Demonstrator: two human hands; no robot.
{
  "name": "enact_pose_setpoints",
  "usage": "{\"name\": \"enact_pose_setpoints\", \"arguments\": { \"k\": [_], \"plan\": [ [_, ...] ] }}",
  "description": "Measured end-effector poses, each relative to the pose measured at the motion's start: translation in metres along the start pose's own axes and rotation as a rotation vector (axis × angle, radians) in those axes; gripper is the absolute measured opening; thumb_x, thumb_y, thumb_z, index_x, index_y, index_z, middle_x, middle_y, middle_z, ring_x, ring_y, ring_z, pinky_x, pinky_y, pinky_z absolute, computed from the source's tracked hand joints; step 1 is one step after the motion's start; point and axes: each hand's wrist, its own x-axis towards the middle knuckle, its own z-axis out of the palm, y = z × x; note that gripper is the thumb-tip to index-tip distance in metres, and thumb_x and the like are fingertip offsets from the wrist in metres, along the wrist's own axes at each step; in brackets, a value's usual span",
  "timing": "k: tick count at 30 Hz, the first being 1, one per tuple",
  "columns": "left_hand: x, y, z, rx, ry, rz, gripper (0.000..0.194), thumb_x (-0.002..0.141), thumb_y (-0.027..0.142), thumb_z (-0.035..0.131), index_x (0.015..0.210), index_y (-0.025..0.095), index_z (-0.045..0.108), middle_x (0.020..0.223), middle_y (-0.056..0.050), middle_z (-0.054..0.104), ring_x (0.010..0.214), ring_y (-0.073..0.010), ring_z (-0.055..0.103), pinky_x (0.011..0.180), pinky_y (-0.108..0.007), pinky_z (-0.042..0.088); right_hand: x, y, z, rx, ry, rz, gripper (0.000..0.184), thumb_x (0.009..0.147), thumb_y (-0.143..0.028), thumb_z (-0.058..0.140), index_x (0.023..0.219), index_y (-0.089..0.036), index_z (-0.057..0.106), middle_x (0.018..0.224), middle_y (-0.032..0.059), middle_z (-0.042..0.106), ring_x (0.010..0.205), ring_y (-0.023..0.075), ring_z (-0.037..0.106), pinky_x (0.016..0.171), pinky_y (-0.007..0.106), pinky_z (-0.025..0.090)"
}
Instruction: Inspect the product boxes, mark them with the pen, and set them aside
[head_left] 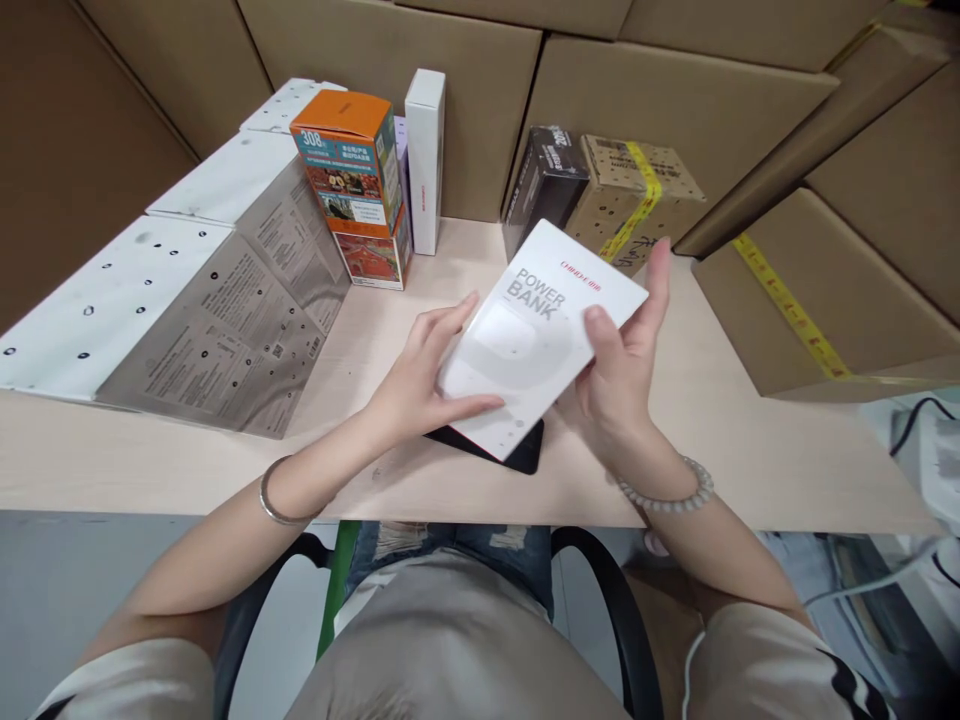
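Note:
A flat white power bank box (525, 345) is held tilted above the table, its printed front facing up toward me. My left hand (429, 375) grips its left edge, thumb on the lower front and fingers along the side. On the right edge, my right hand (621, 350) clasps it with the thumb pressed on the front; its index finger stretches up beyond the box. Partly hidden beneath the box, a black flat object like a phone (529, 452) lies on the table.
Spotted white boxes (195, 180) line the table's left side. Behind stand stacked orange boxes (349, 165), a slim white box (426, 160), a black box (546, 180) and a taped brown box (637, 190). A large carton (832, 300) sits at right on the wooden table (720, 450).

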Motion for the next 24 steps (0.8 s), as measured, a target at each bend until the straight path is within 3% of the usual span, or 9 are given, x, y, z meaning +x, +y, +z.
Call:
{"name": "enact_pose_setpoints", "arguments": {
  "k": [2,5,9,12,15,19,21,24],
  "plan": [
    [0.001,0.001,-0.001,-0.153,0.001,-0.171,0.112,0.083,0.072,0.087,0.175,0.036,0.032,0.161,-0.016,0.056,0.137,-0.0348,0.063,0.111,-0.049,0.060,0.009,0.010,-0.009,-0.024,0.116,-0.147,0.086,0.092,-0.077,0.070,0.165,-0.048,0.036,0.160,0.0070,0.058,0.151,0.0391,0.058,0.116,0.063,0.059],
    [0.003,0.006,0.000,-0.377,-0.077,-0.375,0.106,0.089,0.067,0.083,0.176,0.035,0.032,0.166,-0.015,0.057,0.136,-0.0336,0.068,0.108,-0.045,0.063,0.017,0.023,-0.020,-0.072,0.145,-0.230,0.069,0.095,-0.073,0.070,0.154,-0.043,0.049,0.148,0.0075,0.064,0.143,0.0373,0.065,0.114,0.062,0.060],
    [0.007,0.011,0.003,-0.524,-0.099,-0.346,0.081,0.094,0.057,0.082,0.166,0.032,0.054,0.179,-0.006,0.047,0.163,-0.0383,0.048,0.134,-0.050,0.044,0.018,0.030,-0.023,-0.091,0.152,-0.213,0.058,0.095,-0.070,0.072,0.141,-0.039,0.053,0.137,0.0084,0.067,0.133,0.0363,0.070,0.110,0.062,0.062],
    [0.009,0.008,0.001,-0.592,-0.089,-0.346,0.076,0.093,0.054,0.084,0.162,0.033,0.059,0.179,-0.004,0.047,0.166,-0.0395,0.044,0.138,-0.052,0.039,0.017,0.028,-0.020,-0.083,0.155,-0.203,0.059,0.095,-0.072,0.071,0.139,-0.038,0.051,0.137,0.0089,0.066,0.135,0.0368,0.068,0.112,0.063,0.061],
    [0.011,0.007,-0.004,-0.616,-0.146,-0.350,0.081,0.092,0.052,0.085,0.165,0.033,0.055,0.180,-0.005,0.045,0.165,-0.0399,0.045,0.135,-0.052,0.043,0.013,0.021,-0.014,-0.079,0.131,-0.187,0.065,0.093,-0.074,0.073,0.142,-0.038,0.048,0.142,0.0091,0.063,0.141,0.0372,0.064,0.116,0.063,0.058],
    [0.013,0.018,-0.010,-0.668,-0.214,-0.393,0.105,0.088,0.048,0.089,0.176,0.037,0.033,0.183,-0.005,0.040,0.164,-0.0409,0.046,0.132,-0.053,0.047,-0.003,0.013,-0.001,-0.089,-0.002,-0.097,0.082,0.083,-0.070,0.086,0.145,-0.039,0.043,0.148,0.0098,0.061,0.139,0.0346,0.065,0.111,0.055,0.063],
    [0.013,0.024,-0.010,-0.677,-0.200,-0.417,0.111,0.089,0.047,0.089,0.179,0.037,0.025,0.181,-0.005,0.043,0.163,-0.0414,0.047,0.130,-0.053,0.050,-0.012,0.010,0.006,-0.081,-0.060,-0.047,0.078,0.085,-0.067,0.086,0.143,-0.039,0.042,0.144,0.0090,0.064,0.131,0.0315,0.069,0.104,0.050,0.066],
    [0.013,0.029,-0.010,-0.697,-0.174,-0.468,0.108,0.088,0.047,0.089,0.178,0.038,0.029,0.177,-0.006,0.049,0.157,-0.0436,0.055,0.122,-0.055,0.057,-0.019,0.007,0.013,-0.118,-0.077,-0.021,0.071,0.088,-0.067,0.082,0.139,-0.039,0.042,0.140,0.0076,0.066,0.126,0.0291,0.070,0.101,0.047,0.065]
  ]
}}
